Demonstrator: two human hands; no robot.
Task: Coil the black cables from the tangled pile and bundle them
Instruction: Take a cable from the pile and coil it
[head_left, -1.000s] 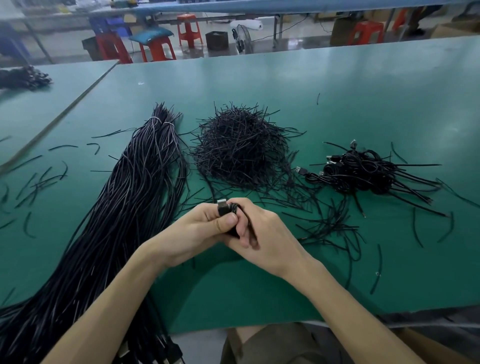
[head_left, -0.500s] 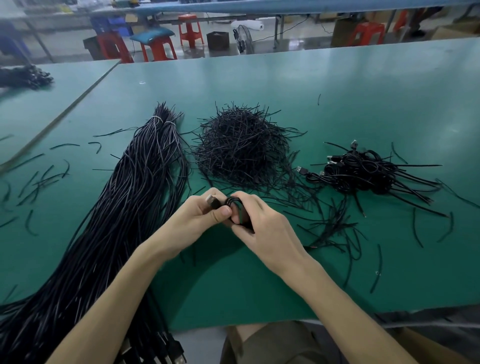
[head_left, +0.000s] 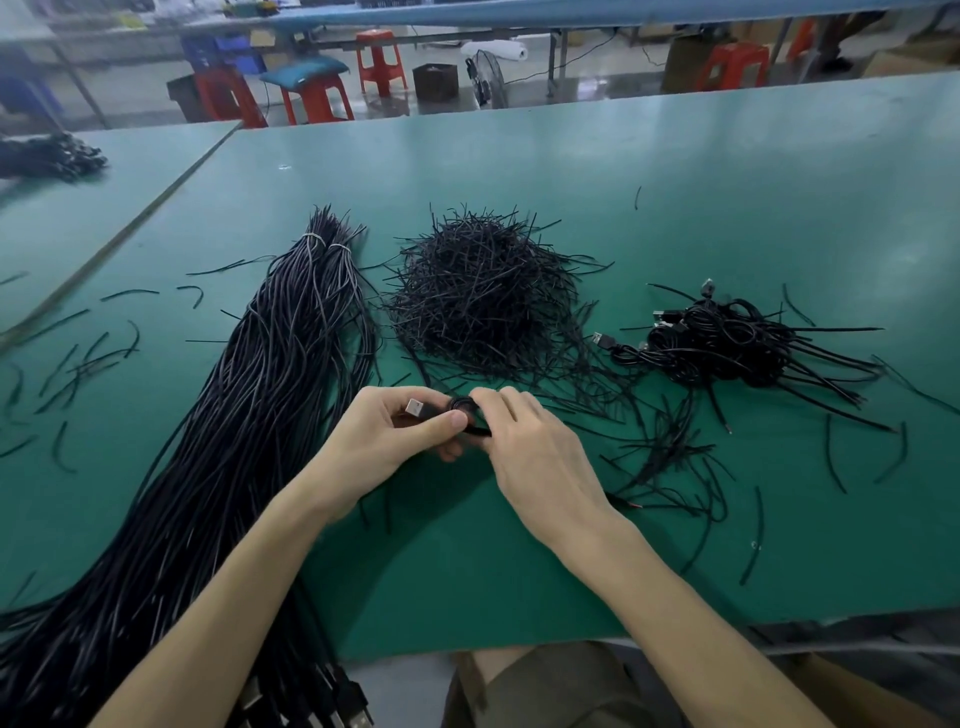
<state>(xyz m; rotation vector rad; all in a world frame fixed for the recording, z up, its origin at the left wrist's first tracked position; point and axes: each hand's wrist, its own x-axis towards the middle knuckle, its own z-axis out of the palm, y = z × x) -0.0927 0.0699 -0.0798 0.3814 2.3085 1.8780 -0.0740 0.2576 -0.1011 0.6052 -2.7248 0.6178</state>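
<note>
Black coiled cable (head_left: 464, 409), mid-frame, seems light and springy. The left hand (head_left: 384, 441) pinches its USB plug (head_left: 415, 407), and the right hand (head_left: 535, 452) grips the loops.

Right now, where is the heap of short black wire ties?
In the head view, the heap lies centrally, between the long black cable bundle on its left and the coiled cables on its right.

Two: left hand (head_left: 382, 441), right hand (head_left: 540, 460). One each: coiled cable (head_left: 464, 408), cable bundle (head_left: 270, 395), tie pile (head_left: 483, 306), coil heap (head_left: 727, 343).
</note>
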